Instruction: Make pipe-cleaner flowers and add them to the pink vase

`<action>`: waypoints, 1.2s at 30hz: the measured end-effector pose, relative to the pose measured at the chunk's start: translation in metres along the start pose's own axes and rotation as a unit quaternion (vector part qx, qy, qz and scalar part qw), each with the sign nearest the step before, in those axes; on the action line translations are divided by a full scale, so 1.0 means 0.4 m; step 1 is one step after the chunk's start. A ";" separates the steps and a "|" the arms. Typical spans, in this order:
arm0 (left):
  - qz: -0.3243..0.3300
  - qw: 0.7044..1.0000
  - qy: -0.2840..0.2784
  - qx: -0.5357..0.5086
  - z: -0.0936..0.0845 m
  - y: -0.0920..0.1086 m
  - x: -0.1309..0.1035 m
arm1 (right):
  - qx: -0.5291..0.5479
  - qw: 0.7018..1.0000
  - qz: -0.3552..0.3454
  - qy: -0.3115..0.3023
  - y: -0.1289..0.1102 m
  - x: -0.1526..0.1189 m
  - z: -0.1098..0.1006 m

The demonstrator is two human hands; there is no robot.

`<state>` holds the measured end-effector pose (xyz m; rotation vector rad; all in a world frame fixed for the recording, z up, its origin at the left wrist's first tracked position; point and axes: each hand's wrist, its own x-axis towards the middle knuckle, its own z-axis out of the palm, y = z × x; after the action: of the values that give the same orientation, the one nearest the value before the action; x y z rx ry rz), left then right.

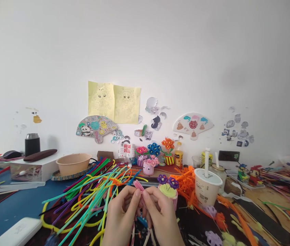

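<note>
Pink pipe cleaners (139, 185), bunched together, are pinched between the thumbs and fingers of both hands at the lower middle of the head view. My left hand (123, 210) grips the bunch from the left. My right hand (160, 212) closes on it from the right, thumb tips nearly meeting. Pale strands hang below between the palms, and the lower part of the bunch is hidden by my fingers. Just behind my right hand stands a pink pot with purple pipe-cleaner flowers (169, 181). Loose turquoise and yellow pipe cleaners (88, 205) lie beside my left hand.
A lidded paper cup (208, 186) with a straw stands at right, near orange pipe cleaners (184, 184). Finished flower pots (148, 167) line the back. A beige bowl (73, 163), a white box (42, 165) and a white power bank (19, 232) are at left.
</note>
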<state>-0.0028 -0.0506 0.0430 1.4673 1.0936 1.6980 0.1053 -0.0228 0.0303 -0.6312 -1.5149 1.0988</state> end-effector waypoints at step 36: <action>-0.032 0.997 -0.033 -0.055 -0.018 0.021 0.008 | 0.101 0.991 0.028 -0.085 -0.009 0.017 -0.043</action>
<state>-0.0098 -0.0531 0.0518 1.3954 0.9865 1.6268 0.1206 -0.0132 0.0358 -0.4505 -1.5114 1.3576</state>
